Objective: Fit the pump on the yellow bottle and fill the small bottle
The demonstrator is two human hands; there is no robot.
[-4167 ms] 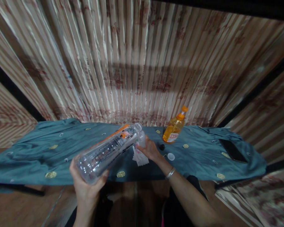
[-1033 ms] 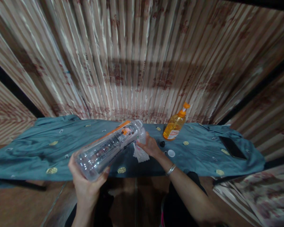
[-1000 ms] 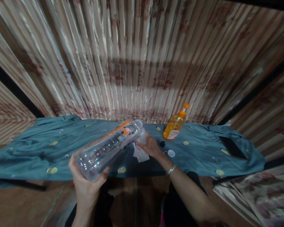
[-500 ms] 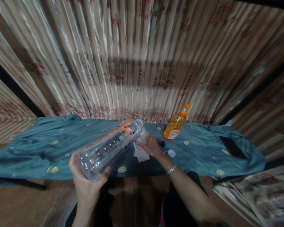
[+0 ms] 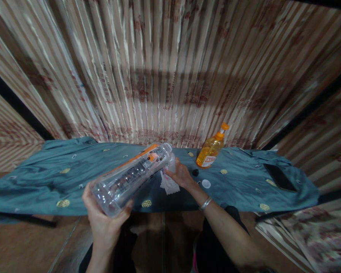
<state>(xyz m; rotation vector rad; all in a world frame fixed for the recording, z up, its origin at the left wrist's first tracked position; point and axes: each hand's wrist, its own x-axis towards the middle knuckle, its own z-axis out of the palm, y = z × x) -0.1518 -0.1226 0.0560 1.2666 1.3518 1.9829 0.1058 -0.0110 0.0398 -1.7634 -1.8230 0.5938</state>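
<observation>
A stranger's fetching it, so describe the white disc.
Find the teal cloth, then the orange pump bottle on it. The white disc lies between the bottle and the cloth's near edge. It is pale and round, unlike the small black thing nearby.

Tilted clear bottle (image 5: 132,178), small translucent container (image 5: 171,163)

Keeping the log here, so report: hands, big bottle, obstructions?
Left hand holding large bottle, tilted. Right hand holding small clear container at its mouth. Pump bottle off right, touching neither hand.
</observation>
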